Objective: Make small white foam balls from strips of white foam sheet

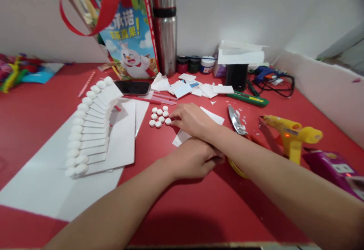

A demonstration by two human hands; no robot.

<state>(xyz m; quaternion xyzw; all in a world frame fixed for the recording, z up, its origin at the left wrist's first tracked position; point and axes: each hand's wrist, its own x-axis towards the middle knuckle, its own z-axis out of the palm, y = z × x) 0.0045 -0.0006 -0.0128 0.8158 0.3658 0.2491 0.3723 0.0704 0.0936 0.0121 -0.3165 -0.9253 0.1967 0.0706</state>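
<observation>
My right hand reaches across to the left, its fingertips at the edge of a cluster of small white discs on the red table. Whether a disc is pinched between those fingers is too small to tell. Below it, my left hand rests under the right wrist with its fingers curled and mostly hidden. White paper pieces lie partly under both hands. At the left, a curved stair-like model of white card with white discs along its outer edge stands on a white sheet.
A yellow glue gun, scissors and a purple box lie at the right. Behind are a green cutter, card scraps, a phone, a steel bottle, paint jars and a gift bag.
</observation>
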